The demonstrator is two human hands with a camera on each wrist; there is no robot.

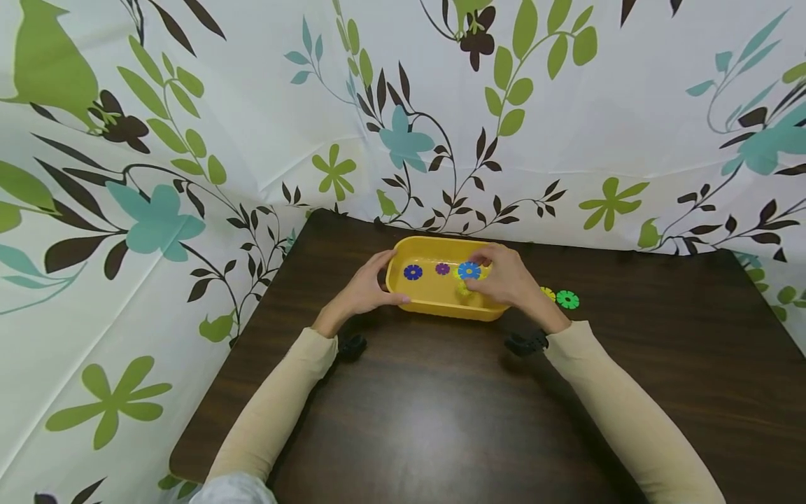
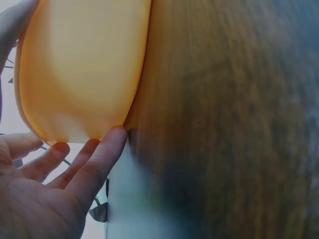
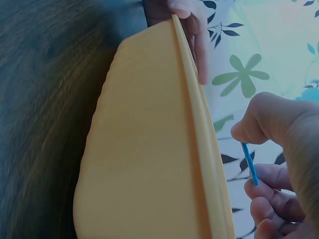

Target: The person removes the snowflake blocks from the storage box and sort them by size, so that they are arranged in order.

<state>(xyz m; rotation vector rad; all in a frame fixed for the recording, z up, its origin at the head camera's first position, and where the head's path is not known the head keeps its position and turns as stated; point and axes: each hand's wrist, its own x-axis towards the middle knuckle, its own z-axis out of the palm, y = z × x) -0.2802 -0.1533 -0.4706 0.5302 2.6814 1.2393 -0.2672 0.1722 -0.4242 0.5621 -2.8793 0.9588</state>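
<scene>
A yellow plastic tray [image 1: 434, 306] is on the dark table, tilted up in the wrist views' angle. My left hand [image 1: 365, 285] grips its left end, thumb at the near rim; in the left wrist view several fingertips [image 2: 115, 133] press the tray's end wall [image 2: 84, 74]. Above the tray's right half, my right hand [image 1: 506, 275] pinches a blue notched disc [image 1: 469, 270], seen edge-on as a thin blue strip [image 3: 249, 164] in the right wrist view. Inside the tray lie a dark blue disc [image 1: 413, 272], a purple disc [image 1: 443, 269] and yellow pieces [image 1: 464, 291] partly hidden by the hand.
To the right of the tray, a green disc [image 1: 568, 299] and a yellow disc [image 1: 548, 293], partly covered by the right wrist, lie on the brown table [image 1: 415, 406]. A leaf-patterned cloth [image 1: 252, 105] hangs behind the table and along its left side.
</scene>
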